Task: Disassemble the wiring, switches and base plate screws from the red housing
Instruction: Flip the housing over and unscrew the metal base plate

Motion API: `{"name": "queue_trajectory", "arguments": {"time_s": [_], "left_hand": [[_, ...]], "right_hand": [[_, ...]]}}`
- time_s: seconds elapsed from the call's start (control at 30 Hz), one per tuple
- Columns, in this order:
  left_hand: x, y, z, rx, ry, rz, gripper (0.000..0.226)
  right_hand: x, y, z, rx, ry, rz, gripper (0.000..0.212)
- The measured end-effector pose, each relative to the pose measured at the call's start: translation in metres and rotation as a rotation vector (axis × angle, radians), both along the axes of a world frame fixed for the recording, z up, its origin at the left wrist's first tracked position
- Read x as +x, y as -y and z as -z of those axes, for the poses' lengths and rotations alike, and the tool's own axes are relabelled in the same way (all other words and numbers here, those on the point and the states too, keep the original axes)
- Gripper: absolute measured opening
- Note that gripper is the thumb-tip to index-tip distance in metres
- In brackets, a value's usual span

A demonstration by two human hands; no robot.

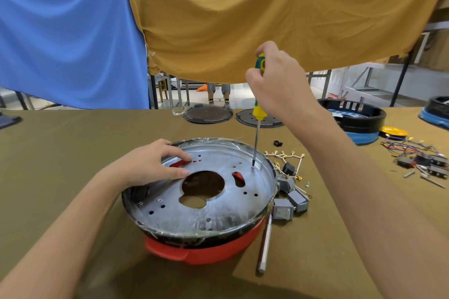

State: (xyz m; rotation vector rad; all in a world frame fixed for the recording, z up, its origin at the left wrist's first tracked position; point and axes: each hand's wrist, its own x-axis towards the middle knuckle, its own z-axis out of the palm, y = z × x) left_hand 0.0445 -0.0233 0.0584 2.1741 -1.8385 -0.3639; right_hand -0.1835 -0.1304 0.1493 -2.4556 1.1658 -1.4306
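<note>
Your right hand (274, 80) is curled round the handle of the yellow-and-green screwdriver (258, 109), held upright with its tip down on a screw near the right edge of the metal base plate (170, 213); your left hand (155, 165) lies with straight fingers pressing on the plate's left side, steadying the red housing (204, 252), which sits on the olive table cover (60, 153) right in front of you. The likely trouble is the tip camming out if the shaft leans, chewing the screw head or skating across the plate toward your left fingers; ease off that steadying press and the housing may turn with the driver. A freed screw could drop through the plate's large centre opening; the grey switches (286, 204) and loose wires (284, 155) lie just beside the housing's right side. The handle carries a marking, and small stampings show on the plate; neither is legible.
</note>
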Motion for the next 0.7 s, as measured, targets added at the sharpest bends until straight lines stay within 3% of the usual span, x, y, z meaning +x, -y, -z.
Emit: {"name": "queue_trajectory", "arguments": {"time_s": [0.4,0.53,0.7], "left_hand": [[-0.0015,-0.0006,-0.0016,0.003,-0.001,-0.005,0.036],[-0.0013,-0.0006,-0.0016,0.003,0.002,-0.005,0.037],[-0.001,-0.0007,-0.0012,0.007,0.01,-0.003,0.037]], "right_hand": [[-0.0001,0.0022,0.0005,-0.105,0.02,0.039,0.03],[0.0011,0.004,0.0002,-0.08,-0.002,0.064,0.039],[0.0018,0.0044,0.004,-0.075,0.02,0.043,0.029]]}}
